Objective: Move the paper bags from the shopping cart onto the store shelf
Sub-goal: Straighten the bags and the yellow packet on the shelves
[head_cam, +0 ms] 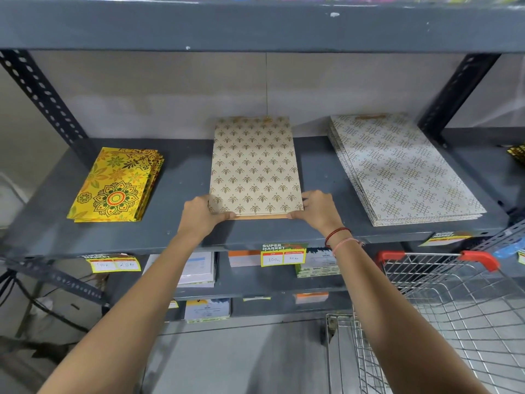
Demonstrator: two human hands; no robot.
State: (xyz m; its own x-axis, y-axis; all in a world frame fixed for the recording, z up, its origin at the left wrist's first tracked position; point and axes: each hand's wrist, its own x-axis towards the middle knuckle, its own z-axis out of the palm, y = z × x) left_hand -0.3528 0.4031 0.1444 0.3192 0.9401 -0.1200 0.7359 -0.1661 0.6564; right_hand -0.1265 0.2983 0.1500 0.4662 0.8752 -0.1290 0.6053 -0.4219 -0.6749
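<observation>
A flat beige paper bag with a gold leaf pattern (254, 166) lies in the middle of the grey store shelf (184, 180), its far end against the back wall. My left hand (203, 213) grips its near left corner. My right hand (316, 207) grips its near right corner. Both thumbs press on the bag's front edge. The wire shopping cart (443, 302) with red handle ends stands at the lower right; no bags show inside it.
A stack of yellow floral bags (119, 186) lies on the shelf's left part and a stack of white patterned bags (403, 169) on its right. Dark perforated uprights (48, 100) frame the bay. Price tags (284, 255) hang on the shelf edge, with lower shelves of paper goods below.
</observation>
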